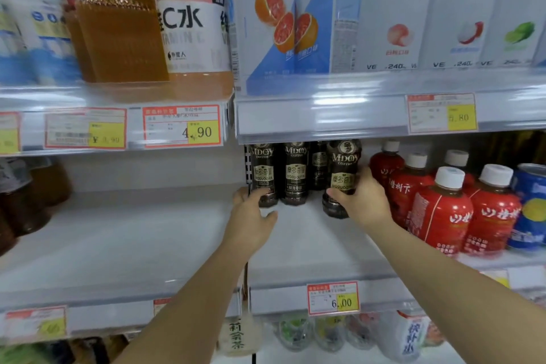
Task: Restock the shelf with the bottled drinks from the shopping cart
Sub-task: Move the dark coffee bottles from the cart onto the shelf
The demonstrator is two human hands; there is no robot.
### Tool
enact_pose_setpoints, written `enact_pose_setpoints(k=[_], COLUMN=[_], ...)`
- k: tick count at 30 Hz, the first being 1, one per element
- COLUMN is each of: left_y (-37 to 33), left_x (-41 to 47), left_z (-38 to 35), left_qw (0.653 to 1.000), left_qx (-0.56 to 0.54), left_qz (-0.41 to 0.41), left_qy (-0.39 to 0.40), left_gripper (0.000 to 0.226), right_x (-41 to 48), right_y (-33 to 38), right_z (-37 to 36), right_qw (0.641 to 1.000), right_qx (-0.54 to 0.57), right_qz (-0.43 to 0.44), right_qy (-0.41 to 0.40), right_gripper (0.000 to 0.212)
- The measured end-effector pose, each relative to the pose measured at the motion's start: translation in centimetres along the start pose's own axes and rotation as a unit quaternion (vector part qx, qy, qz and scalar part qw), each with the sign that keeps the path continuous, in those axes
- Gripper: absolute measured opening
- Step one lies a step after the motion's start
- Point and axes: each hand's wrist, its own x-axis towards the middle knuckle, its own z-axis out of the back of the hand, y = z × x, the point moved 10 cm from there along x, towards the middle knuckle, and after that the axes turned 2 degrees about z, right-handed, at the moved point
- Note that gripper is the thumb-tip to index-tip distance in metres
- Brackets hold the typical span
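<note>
Several dark MDOY coffee bottles stand at the back of the middle shelf point(310, 248). My right hand point(362, 199) grips the rightmost coffee bottle point(342, 168) low on its body, just in front of the others. My left hand point(251, 216) wraps its fingers around the lower part of the leftmost coffee bottle point(263, 168), next to the shelf's left divider. Between them stands another coffee bottle point(295, 171), with one more coffee bottle point(318, 165) behind. The shopping cart is out of view.
Red bottles with white caps point(443, 207) crowd the shelf right of my right hand, with blue cans point(531, 204) beyond. A price tag reading 6.00 point(334, 298) hangs on the shelf edge. Brown bottles point(26, 195) stand far left. The upper shelf holds large drink bottles.
</note>
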Motion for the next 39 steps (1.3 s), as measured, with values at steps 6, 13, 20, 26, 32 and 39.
enact_pose_setpoints(k=[6, 13, 20, 26, 32, 39], left_y=[0.0, 0.0, -0.1, -0.9, 4.1, 21.1], left_x=[1.8, 2.1, 2.0, -2.2, -13.6, -29.2], left_z=[-2.9, -4.1, -3.9, 1.3, 11.9, 20.5], left_qw=[0.996, 0.984, 0.982, 0.987, 0.982, 0.944], left_qx=[0.064, 0.165, 0.171, 0.158, 0.106, 0.107], left_qz=[-0.014, -0.004, 0.0, -0.03, -0.031, 0.191], left_qy=[0.068, 0.074, 0.076, 0.022, -0.152, -0.245], left_gripper=[0.065, 0.073, 0.07, 0.045, 0.026, 0.025], right_x=[2.7, 3.3, 3.1, -4.7, -16.6, -33.0], right_y=[0.0, 0.0, 0.3, 6.1, 17.3, 26.3], right_z=[-2.7, -4.5, -4.6, -1.0, -8.8, -24.4], right_qw=[1.0, 0.999, 0.998, 0.989, 0.923, 0.821], right_qx=[-0.002, -0.03, -0.009, 0.021, 0.078, 0.106], right_qz=[-0.013, -0.012, -0.012, 0.141, 0.325, 0.411], right_qy=[0.02, 0.017, 0.067, 0.03, 0.19, 0.381], right_gripper=[0.063, 0.069, 0.076, 0.055, 0.023, 0.017])
